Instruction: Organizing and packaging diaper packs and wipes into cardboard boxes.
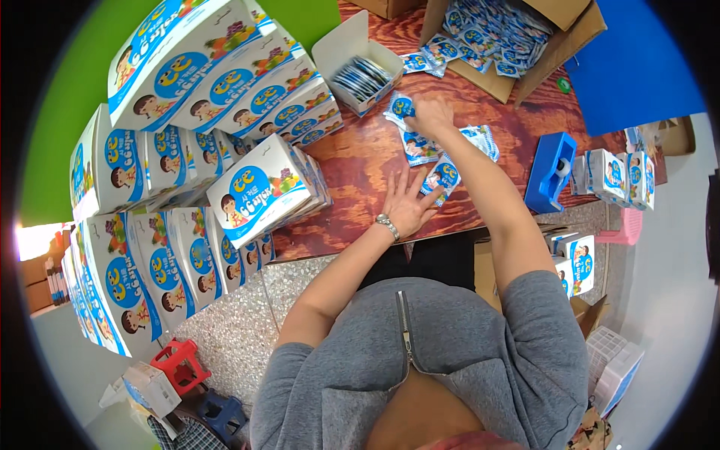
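Sachets on table: a loose group of small blue-and-white sachets (420, 146) is lying on the brown wooden table (360, 169), between the open white box and the blue tape dispenser.
Right hand: the right hand (429, 116) is reaching forward, fingers curled down over the far sachet; whether it is gripping or only pressing, I cannot tell.
Left hand: the left hand (405, 202) is resting flat, fingers spread wide, fingertips touching the nearest sachet (442, 178).
Step in hand: judging by this, sachets are being gathered and squared up beside the box.
Next move calls for: probably sliding them into one even stack, narrow enough for the box.
Open white box: the open white box (358, 64) is already holding a row of sachets on edge.
Supply: the cardboard carton (517, 34) is sitting behind, full of sachets.
Around: printed cartons (255, 191) are stacking at left; the tape dispenser (551, 172) is standing at right.
Hard to make out: sachet count under the right palm is hidden; carton top is cut off.
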`<state>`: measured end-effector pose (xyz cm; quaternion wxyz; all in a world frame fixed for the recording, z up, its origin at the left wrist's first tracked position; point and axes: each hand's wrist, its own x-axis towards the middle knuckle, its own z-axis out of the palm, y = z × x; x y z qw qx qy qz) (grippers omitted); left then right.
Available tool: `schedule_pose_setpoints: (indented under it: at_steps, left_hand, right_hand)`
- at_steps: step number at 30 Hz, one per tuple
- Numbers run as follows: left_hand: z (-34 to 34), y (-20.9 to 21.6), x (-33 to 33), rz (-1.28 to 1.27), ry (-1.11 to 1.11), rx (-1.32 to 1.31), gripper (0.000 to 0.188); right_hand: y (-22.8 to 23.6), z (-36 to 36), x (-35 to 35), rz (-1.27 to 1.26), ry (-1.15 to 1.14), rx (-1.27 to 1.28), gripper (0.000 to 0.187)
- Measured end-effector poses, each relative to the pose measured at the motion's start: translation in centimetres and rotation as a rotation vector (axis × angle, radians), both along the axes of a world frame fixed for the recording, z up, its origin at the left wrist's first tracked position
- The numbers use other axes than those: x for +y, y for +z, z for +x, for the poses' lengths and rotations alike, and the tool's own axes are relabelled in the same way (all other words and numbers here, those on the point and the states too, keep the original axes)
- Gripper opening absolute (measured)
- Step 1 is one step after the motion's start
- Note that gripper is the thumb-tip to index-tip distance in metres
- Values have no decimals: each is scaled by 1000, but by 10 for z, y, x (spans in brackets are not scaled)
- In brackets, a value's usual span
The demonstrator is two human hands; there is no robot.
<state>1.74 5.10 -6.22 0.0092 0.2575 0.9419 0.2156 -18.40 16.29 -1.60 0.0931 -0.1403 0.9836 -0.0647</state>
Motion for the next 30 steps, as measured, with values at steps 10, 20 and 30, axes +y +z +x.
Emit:
schedule_pose_setpoints:
  at_steps: [10, 20, 30]
  left_hand:
    - [9, -9, 1, 97, 23, 86, 49]
    - [-7, -15, 33, 368, 288, 120, 17]
    - [-34, 9, -25, 828, 459, -171, 37]
  right_hand:
    - [-14, 51, 27, -480, -303, -100, 58]
    - [1, 70, -2, -330, -108, -87, 73]
    - [109, 111, 79, -601, 315, -452, 67]
